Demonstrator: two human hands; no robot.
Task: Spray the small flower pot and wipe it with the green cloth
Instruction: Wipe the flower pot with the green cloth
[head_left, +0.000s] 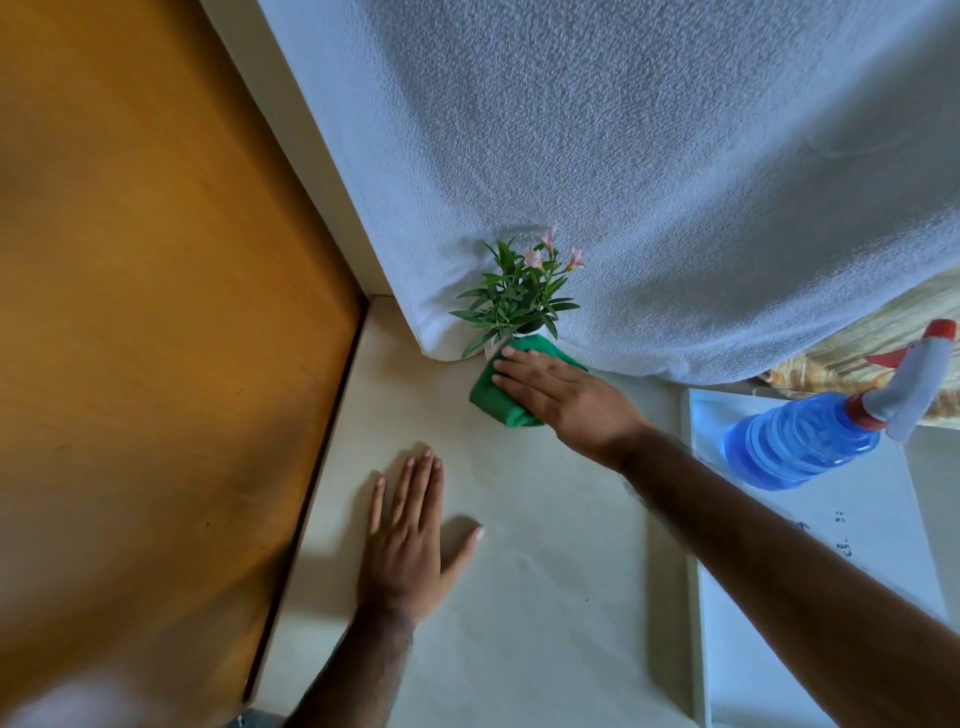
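Note:
A small flower pot (491, 349) with green leaves and pink blossoms stands on the cream table (545, 571), against a white textured cover. Only a sliver of its white body shows at the left. The green cloth (493, 397) is wrapped over the rest of the pot. My right hand (561, 397) presses the cloth onto the pot with fingers spread flat across it. My left hand (410, 540) lies palm down on the table, nearer to me and left of the pot, fingers apart and holding nothing.
A blue spray bottle (810, 441) with a grey and red trigger head stands at the right on a white sheet of paper (852, 519). An orange-brown wooden panel (156, 312) borders the table on the left. The white cover (623, 182) fills the back.

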